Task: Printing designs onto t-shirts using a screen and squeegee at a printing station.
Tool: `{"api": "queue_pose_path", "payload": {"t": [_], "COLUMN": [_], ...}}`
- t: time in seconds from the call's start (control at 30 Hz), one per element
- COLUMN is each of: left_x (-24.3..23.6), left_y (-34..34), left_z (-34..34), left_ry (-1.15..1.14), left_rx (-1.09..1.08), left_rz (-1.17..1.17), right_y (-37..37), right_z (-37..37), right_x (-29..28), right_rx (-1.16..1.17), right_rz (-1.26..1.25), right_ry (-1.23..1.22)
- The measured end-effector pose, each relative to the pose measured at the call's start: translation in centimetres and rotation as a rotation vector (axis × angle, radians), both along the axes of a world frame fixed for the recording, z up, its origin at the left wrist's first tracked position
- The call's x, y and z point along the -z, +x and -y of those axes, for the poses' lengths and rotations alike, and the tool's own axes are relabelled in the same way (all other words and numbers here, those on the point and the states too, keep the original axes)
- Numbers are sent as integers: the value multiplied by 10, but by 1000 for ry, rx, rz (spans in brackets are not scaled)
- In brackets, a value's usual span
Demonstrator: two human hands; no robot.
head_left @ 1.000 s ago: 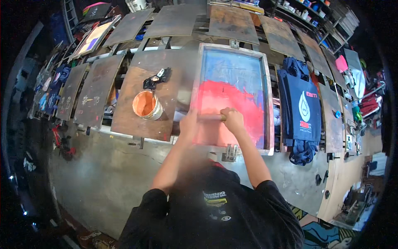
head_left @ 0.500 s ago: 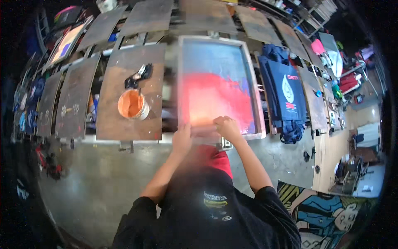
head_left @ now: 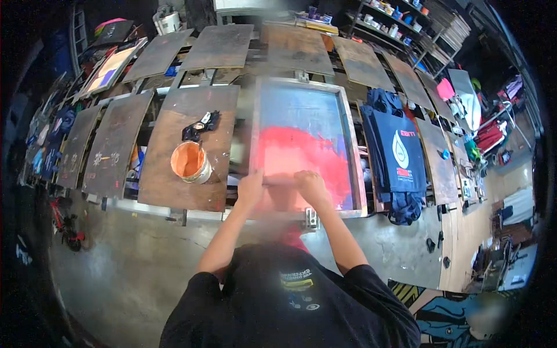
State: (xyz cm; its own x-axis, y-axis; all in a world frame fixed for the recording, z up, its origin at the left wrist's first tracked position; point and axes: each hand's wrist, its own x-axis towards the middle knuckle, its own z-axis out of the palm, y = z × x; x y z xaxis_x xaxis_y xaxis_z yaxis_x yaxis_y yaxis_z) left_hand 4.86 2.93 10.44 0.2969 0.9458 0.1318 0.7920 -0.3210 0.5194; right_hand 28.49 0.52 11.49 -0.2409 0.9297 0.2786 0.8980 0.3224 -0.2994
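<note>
A wooden-framed printing screen point(head_left: 351, 151) lies in front of me, its blue mesh spread with red-pink ink point(head_left: 325, 152). Across the nearer half of the mesh runs a squeegee point(head_left: 279, 181), blurred and nearly the colour of the ink. My left hand point(head_left: 250, 188) is closed round its left end, close to the screen's left side. At the other end my right hand point(head_left: 310, 187) grips it from above, fingers curled. The squeegee's blade is hard to make out. A metal clamp point(head_left: 311, 219) sits at the screen's near edge.
Left of the screen, a tub of orange ink point(head_left: 190, 162) and a crumpled black cloth point(head_left: 201, 126) rest on a brown board point(head_left: 156, 188). A printed navy bag point(head_left: 397, 153) covers the board to the right. More boards point(head_left: 299, 49) line the far side. Shelves point(head_left: 386, 26) hold containers.
Both hands and the squeegee have moved away from me, from the screen's near edge further over the mesh. The whole view has shifted, showing more of the far side.
</note>
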Motion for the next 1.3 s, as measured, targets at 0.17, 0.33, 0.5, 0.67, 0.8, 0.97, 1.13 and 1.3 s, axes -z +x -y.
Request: {"api": "queue_pose_path", "payload": {"t": [0.17,0.33,0.5,0.67,0.8,0.97,1.13,1.3], "left_x": [17,4,4,-5,-15,-13,-20,-13], "left_y": [-6,-12,-22,-22,-19,-15,-7,-14], "left_z": [35,60,68,65,40,-1,-20,-19], "left_ry": [-63,-96,-93,-65,-46,13,113,123], "left_rx": [-17,44,103,179,207,217,186,206], "left_rz": [-65,-107,-160,-108,-96,35,84,38], "right_y": [-4,-8,-13,-11,-5,5,7,0], "right_z": [36,59,76,70,46,6,-12,-3], "right_x": [-6,-19,-29,-32,-28,-21,-26,-24], "right_rx": [15,22,79,10,-5,-23,26,33], "right_rz": [21,24,61,139,128,89,98,125], "right_ry": [-70,-80,-258,-227,-247,-277,-257,-269]}}
